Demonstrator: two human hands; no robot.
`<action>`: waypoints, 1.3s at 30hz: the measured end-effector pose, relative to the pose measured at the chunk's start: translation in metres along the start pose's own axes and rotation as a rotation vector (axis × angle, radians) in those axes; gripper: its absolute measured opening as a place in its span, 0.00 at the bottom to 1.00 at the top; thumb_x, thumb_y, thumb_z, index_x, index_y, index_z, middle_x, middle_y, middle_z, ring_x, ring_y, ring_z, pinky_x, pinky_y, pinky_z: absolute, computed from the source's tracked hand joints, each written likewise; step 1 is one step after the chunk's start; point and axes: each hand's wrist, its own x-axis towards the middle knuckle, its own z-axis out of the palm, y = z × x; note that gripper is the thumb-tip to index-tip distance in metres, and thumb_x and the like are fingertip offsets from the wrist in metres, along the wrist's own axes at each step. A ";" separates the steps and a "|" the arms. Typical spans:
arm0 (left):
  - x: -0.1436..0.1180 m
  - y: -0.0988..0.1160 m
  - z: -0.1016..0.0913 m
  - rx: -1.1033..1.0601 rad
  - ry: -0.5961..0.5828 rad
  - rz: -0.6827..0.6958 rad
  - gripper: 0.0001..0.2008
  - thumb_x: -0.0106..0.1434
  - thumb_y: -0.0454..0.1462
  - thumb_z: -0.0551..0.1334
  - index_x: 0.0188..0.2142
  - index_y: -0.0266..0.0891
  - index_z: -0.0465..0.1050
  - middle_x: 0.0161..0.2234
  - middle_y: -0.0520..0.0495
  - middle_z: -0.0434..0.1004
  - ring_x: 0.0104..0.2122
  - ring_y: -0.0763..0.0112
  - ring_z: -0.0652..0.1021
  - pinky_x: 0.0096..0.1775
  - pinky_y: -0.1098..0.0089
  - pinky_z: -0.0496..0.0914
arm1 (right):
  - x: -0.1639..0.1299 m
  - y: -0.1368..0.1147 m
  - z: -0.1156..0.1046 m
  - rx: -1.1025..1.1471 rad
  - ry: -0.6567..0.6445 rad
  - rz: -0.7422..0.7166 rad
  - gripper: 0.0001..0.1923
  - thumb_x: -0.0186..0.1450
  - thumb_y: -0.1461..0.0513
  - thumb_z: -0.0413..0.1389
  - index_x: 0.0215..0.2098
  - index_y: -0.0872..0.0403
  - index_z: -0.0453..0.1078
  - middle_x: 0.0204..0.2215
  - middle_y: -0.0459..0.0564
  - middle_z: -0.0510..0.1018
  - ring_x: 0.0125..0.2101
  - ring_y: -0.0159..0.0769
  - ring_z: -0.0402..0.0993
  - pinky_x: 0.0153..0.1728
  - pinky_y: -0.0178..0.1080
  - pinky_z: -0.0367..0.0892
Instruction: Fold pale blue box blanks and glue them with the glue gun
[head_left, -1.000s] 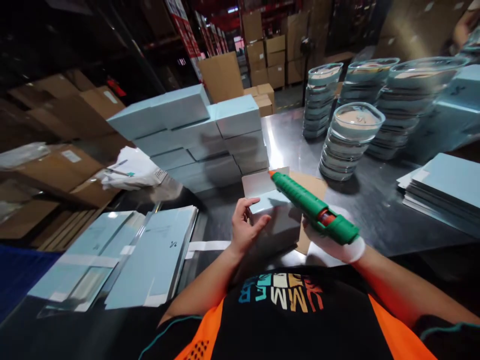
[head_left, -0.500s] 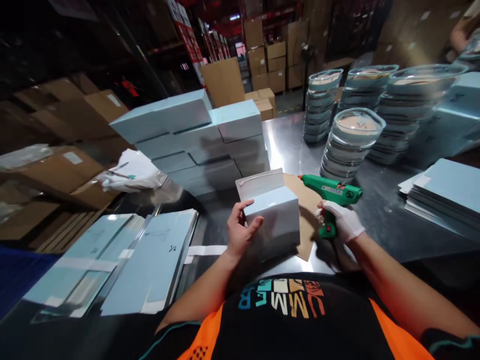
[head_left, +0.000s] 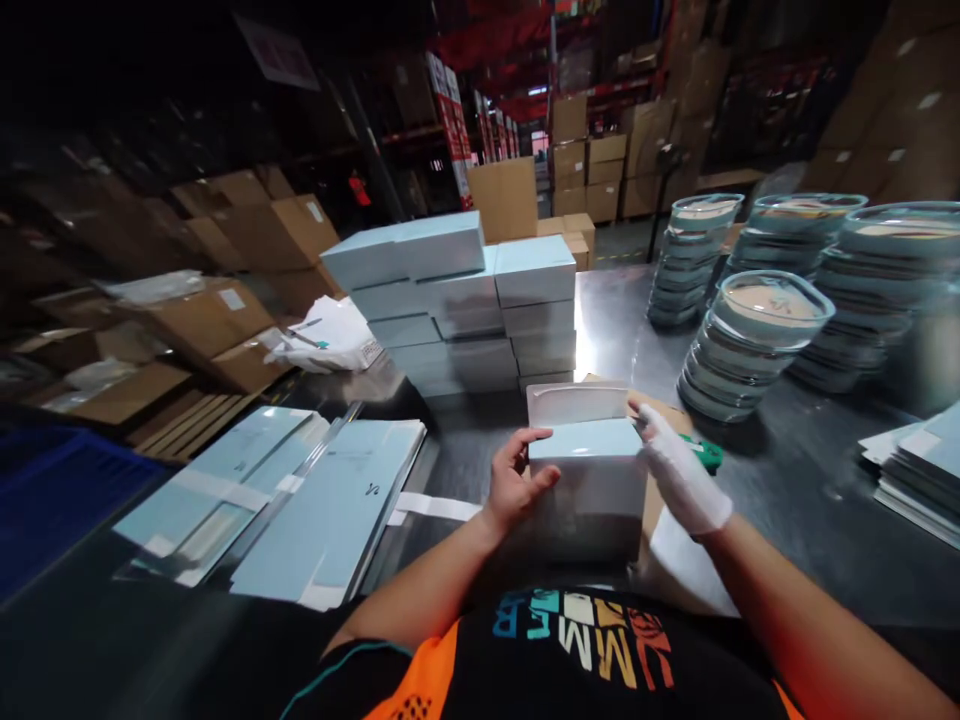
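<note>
Steel worktable (head_left: pixel 757 480) surface: bare left hand (head_left: pixel 514 485) and white-gloved right hand (head_left: pixel 679 475), fingers extended, clasp opposite sides of pale blue carton (head_left: pixel 589 475); green glue gun (head_left: pixel 705 455) lies released beside it

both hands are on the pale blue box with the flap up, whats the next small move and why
Probably fold the raised flap down and press it shut. The pale blue box is steadied by the bare left hand on one side and the gloved right hand on the other, the flap stands open at the back, and the green glue gun lies on the table beside the glove, out of the hand.
</note>
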 end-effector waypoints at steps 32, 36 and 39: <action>0.012 -0.008 -0.060 0.115 -0.212 0.354 0.33 0.72 0.57 0.67 0.68 0.43 0.74 0.63 0.32 0.80 0.69 0.48 0.75 0.68 0.48 0.72 | -0.037 0.044 0.020 -0.089 -0.297 -0.056 0.46 0.59 0.50 0.71 0.71 0.48 0.64 0.62 0.67 0.79 0.59 0.63 0.82 0.57 0.61 0.80; 0.019 -0.004 -0.140 0.409 0.092 0.059 0.41 0.69 0.65 0.63 0.68 0.39 0.71 0.69 0.31 0.73 0.68 0.46 0.75 0.69 0.50 0.70 | 0.026 -0.017 0.012 0.070 -0.037 -0.014 0.37 0.57 0.48 0.73 0.59 0.48 0.67 0.45 0.54 0.85 0.43 0.49 0.85 0.45 0.52 0.83; 0.022 0.002 -0.227 0.920 0.219 -0.153 0.42 0.66 0.65 0.60 0.63 0.35 0.73 0.65 0.28 0.76 0.67 0.37 0.74 0.70 0.40 0.66 | 0.114 -0.090 0.002 0.225 0.179 -0.180 0.29 0.59 0.49 0.71 0.52 0.47 0.66 0.40 0.46 0.82 0.38 0.39 0.82 0.42 0.44 0.81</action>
